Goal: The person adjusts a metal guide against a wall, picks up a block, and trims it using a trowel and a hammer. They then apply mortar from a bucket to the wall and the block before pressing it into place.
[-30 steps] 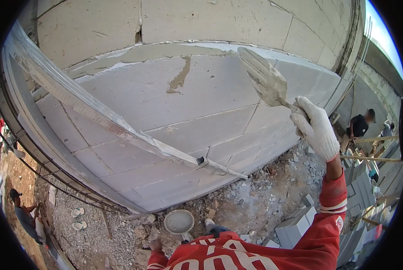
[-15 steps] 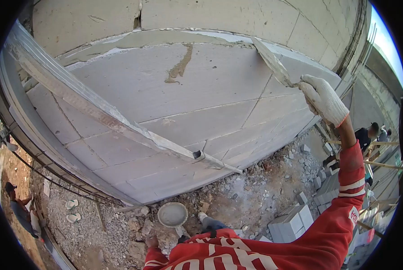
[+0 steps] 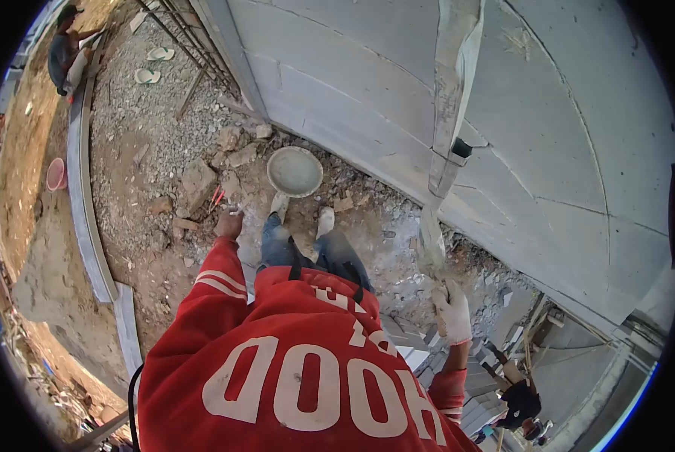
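My right hand (image 3: 452, 313), in a white glove, is closed round the handle of a mortar-smeared trowel (image 3: 431, 245), whose blade points toward the wall's foot. My bare left hand (image 3: 230, 224) hangs low over the rubble, its fingers closed; whatever they hold, if anything, is too small to name. Near it on the ground lies a red-handled tool (image 3: 217, 197). A round basin (image 3: 295, 172) of grey mortar sits just beyond my feet. The wall of pale blocks (image 3: 352, 75) rises ahead, with a long metal straightedge (image 3: 449, 90) against it.
Broken stones (image 3: 197, 181) lie left of the basin. Slippers (image 3: 147, 76) rest on gravel. One person (image 3: 66, 56) crouches at the upper left, another (image 3: 519, 403) is at the lower right. A pink bucket (image 3: 56, 174) stands beyond a long grey beam (image 3: 89, 218). Grey blocks are stacked at my right.
The view has turned down and to the left. My right hand and the trowel have come down from the top of the wall to near its foot. More of my left arm shows.
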Available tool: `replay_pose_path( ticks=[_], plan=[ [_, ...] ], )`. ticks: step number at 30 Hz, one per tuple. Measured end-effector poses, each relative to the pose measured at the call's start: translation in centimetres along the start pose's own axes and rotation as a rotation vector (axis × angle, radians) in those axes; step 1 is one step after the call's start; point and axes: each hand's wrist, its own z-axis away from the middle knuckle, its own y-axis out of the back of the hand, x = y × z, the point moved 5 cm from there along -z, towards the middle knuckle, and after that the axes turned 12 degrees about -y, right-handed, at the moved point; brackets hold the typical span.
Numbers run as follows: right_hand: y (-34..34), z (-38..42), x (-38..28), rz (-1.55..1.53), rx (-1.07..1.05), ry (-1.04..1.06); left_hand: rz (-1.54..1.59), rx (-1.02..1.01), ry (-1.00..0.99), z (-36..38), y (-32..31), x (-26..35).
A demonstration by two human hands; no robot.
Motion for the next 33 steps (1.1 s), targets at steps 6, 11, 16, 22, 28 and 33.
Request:
replay_pose_path(
  ticks=[6,11,16,22,28,33],
  plan=[
    [-11.5,-9.7,2.4,0.424,-0.140,-0.077,0.270,0.016,0.188,8.8,-7.0,0.0],
    [-22.9,-20.8,0.6,0.633,-0.174,0.141,0.330,0.063,0.331,20.5,-11.4,1.2],
    [-38.4,-34.1,-0.2,0.915,-0.239,0.387,0.221,0.050,0.585,33.3,-14.6,-1.6],
    [-56.2,-46.7,-0.4,1.191,-0.230,0.558,0.118,-0.065,0.785,43.6,-18.4,-3.6],
    [-61.4,-48.4,2.2,1.044,-0.400,0.522,0.235,-0.105,0.904,48.5,-22.4,-5.5],
    [-58.4,-48.1,4.8,0.650,-0.643,0.407,0.218,-0.112,0.765,45.9,-22.4,-5.7]
  ],
)
